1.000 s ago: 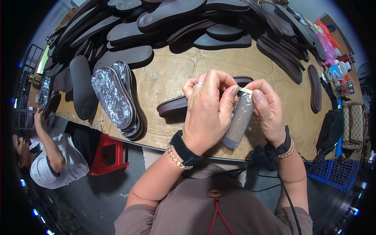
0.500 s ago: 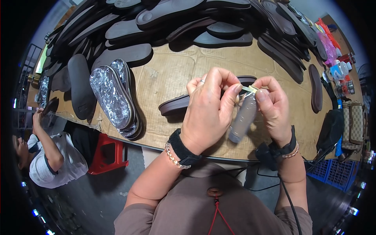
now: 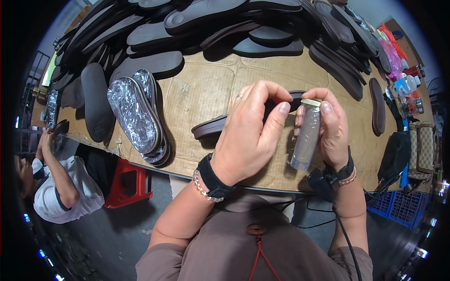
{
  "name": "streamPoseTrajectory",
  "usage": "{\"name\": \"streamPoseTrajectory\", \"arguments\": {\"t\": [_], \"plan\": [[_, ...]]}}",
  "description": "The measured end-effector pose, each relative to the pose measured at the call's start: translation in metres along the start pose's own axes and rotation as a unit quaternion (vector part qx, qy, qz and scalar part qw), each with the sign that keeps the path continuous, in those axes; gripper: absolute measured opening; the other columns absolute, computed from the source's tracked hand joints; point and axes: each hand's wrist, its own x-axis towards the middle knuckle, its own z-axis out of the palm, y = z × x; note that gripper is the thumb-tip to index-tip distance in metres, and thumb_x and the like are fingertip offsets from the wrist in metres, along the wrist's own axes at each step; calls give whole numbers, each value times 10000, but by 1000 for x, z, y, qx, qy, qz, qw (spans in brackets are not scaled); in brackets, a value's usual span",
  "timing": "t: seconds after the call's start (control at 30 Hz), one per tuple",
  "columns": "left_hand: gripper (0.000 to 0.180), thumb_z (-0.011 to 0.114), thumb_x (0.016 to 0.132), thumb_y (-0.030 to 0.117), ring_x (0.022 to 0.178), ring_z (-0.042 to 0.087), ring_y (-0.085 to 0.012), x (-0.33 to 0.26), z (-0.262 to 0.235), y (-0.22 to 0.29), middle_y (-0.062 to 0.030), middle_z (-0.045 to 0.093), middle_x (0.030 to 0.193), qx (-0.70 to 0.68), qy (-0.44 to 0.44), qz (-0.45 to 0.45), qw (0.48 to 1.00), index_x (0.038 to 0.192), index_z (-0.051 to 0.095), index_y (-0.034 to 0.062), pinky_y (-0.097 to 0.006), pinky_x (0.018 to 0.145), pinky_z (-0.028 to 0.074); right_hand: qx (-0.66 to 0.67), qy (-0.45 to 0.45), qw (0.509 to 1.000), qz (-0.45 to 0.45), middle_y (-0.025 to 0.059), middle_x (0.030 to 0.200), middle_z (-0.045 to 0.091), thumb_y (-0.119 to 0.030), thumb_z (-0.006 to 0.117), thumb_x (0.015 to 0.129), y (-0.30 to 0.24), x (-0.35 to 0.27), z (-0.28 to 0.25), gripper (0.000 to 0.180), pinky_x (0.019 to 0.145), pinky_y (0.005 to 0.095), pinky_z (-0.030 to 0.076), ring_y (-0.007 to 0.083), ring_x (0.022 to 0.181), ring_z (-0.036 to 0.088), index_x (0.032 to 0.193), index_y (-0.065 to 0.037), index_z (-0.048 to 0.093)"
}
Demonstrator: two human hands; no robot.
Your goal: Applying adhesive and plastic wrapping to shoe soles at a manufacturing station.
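Observation:
My right hand point(image 3: 332, 126) grips a clear, tube-like plastic piece point(image 3: 305, 140) by its pale yellow upper edge, between thumb and fingers; it hangs down over the table. My left hand point(image 3: 251, 131) is beside it, apart from it, thumb and forefinger tips close together; whatever might be between them is too small to make out. Beneath my left hand lies a dark brown shoe sole point(image 3: 208, 128), mostly covered by the hand. To the left, shoe soles in shiny clear wrap point(image 3: 133, 114) lie stacked on the cardboard-covered table point(image 3: 206, 79).
Many dark soles point(image 3: 201, 16) are heaped along the far side. A single sole point(image 3: 377, 107), a jar point(image 3: 412, 107), a black pouch point(image 3: 396, 154) and a checked bag point(image 3: 422, 150) lie at right. A person point(image 3: 65, 187) sits at left by a red stool point(image 3: 126, 182). A cable hangs from my right wrist.
My hands have parted slightly. The left no longer touches the pale edge of the clear piece, which my right hand now holds alone, farther right and more upright.

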Motion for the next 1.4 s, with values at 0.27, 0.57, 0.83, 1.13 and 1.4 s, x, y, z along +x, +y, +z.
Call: {"name": "streamPoseTrajectory", "arguments": {"t": [0.27, 0.57, 0.83, 1.13, 1.4], "plan": [[160, 661, 961, 211, 1234, 528, -343, -2, 0, 2, -179, 589, 1222, 77, -47, 65, 994, 984, 692, 56, -435, 1074, 389, -17, 20, 998, -56, 87, 944, 681, -344, 462, 1110, -2, -1, 3, 387, 730, 271, 581, 114, 805, 666, 1281, 1, 510], [159, 684, 944, 209, 1289, 511, -379, -3, 5, 0, -191, 592, 1229, 119, -24, 66, 990, 991, 687, 57, -492, 1136, 355, -15, 22, 997, -75, 102, 999, 663, -352, 433, 1119, 2, 0, 5, 410, 765, 292, 590, 125, 870, 658, 1299, 14, 479], [161, 694, 941, 207, 1344, 478, -423, -3, 4, 2, -198, 598, 1287, 111, -42, 58, 991, 991, 676, 55, -505, 1139, 356, -62, 7, 992, -108, 113, 1008, 654, -391, 372, 1132, 2, 0, 3, 458, 758, 293, 574, 142, 884, 651, 1327, 18, 439], [146, 652, 976, 193, 1338, 481, -404, -2, 4, 2, -182, 605, 1260, 117, -74, 52, 989, 965, 639, 48, -500, 1122, 358, -51, -2, 994, -97, 120, 1020, 654, -393, 362, 1135, 3, -1, 6, 460, 760, 274, 569, 140, 839, 660, 1338, 15, 426], [143, 602, 1024, 184, 1260, 548, -346, 1, 1, -4, -122, 647, 1125, 22, -72, 61, 995, 988, 620, 47, -455, 1102, 381, -29, 34, 995, -88, 107, 1012, 667, -334, 425, 1130, -3, 0, 7, 385, 710, 283, 595, 156, 771, 699, 1332, -8, 452]]}}
